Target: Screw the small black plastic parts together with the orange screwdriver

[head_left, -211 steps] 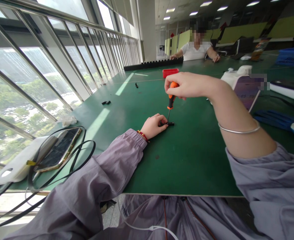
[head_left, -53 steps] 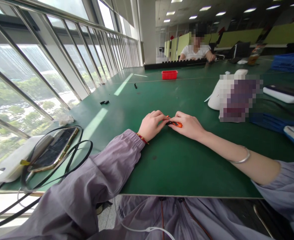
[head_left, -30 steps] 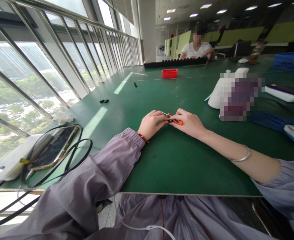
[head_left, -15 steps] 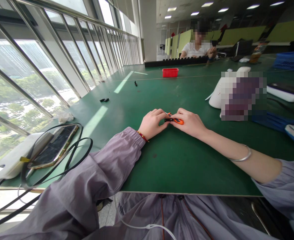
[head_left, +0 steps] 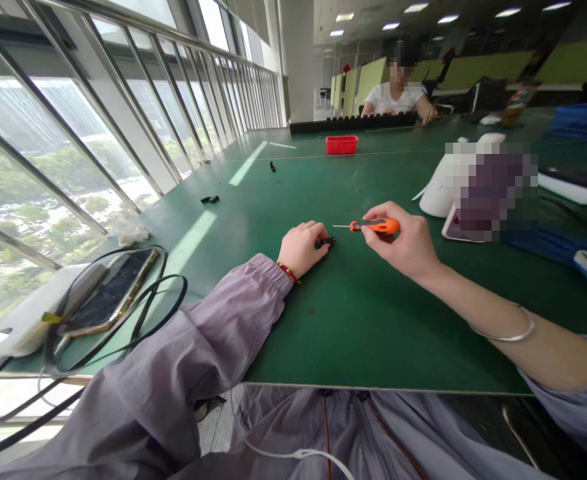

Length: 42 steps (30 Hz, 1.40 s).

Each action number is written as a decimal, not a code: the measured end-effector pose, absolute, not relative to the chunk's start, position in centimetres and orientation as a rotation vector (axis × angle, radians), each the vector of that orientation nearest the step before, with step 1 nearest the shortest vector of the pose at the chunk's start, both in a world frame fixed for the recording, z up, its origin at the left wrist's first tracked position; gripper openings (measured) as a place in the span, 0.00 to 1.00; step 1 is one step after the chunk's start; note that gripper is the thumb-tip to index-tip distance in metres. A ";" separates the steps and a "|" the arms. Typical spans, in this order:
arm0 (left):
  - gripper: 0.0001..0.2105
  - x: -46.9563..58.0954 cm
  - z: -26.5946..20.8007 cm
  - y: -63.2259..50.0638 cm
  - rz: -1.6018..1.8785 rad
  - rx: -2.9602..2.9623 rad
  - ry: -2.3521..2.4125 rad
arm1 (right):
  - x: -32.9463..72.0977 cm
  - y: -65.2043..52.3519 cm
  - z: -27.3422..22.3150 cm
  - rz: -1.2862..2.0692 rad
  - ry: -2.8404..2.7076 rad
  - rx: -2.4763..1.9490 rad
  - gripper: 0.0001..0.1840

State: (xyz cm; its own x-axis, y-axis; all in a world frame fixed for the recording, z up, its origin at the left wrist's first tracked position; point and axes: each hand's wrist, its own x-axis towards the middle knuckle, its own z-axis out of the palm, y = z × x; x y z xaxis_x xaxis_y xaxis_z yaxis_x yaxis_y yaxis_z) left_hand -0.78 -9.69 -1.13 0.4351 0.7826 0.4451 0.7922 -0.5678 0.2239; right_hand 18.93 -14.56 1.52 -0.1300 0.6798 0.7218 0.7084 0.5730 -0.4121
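My left hand (head_left: pixel 302 249) rests on the green table (head_left: pixel 343 320), its fingers closed around a small black part (head_left: pixel 327 241) that pokes out past the fingertips. To the right, my right hand (head_left: pixel 407 245) grips a screwdriver (head_left: pixel 382 226) by its orange and black handle. The thin metal shaft points left, toward the black part, with a gap between them. Most of the black part is hidden by my left fingers, so its kind does not show.
Small black pieces (head_left: pixel 210 199) and another one (head_left: pixel 272 167) lie farther back on the table. Beyond them stands a red bin (head_left: pixel 342 145). At left are a phone (head_left: pixel 110 291) and looped black cables (head_left: pixel 176 300); at right, a white object (head_left: pixel 436 187). A person (head_left: pixel 396 97) sits across.
My right hand has moved right, away from my left hand, with the screwdriver, whose shaft now shows clear of the black part. My left hand has stayed nearly in place.
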 end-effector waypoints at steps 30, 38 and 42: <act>0.02 -0.8 -1.3 -9.7 -0.765 -2.650 -1.468 | 19.7 -15.6 2.2 0.086 -1.732 -1.078 0.05; 0.02 -0.8 -1.3 -9.7 -0.748 -2.657 -1.477 | 19.7 -15.8 2.3 0.098 -1.732 -1.084 0.05; 0.02 -0.8 -1.3 -9.8 -0.748 -2.658 -1.480 | 19.7 -15.8 2.3 0.102 -1.711 -1.069 0.05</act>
State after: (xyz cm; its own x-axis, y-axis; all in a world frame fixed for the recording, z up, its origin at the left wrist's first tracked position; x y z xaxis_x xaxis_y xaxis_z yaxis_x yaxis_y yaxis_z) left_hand -0.77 -9.76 -1.27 0.4396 0.7995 0.4092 0.8035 -0.5537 0.2185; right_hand 19.69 -15.83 2.30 -0.0325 0.6883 0.7247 0.5971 0.5948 -0.5382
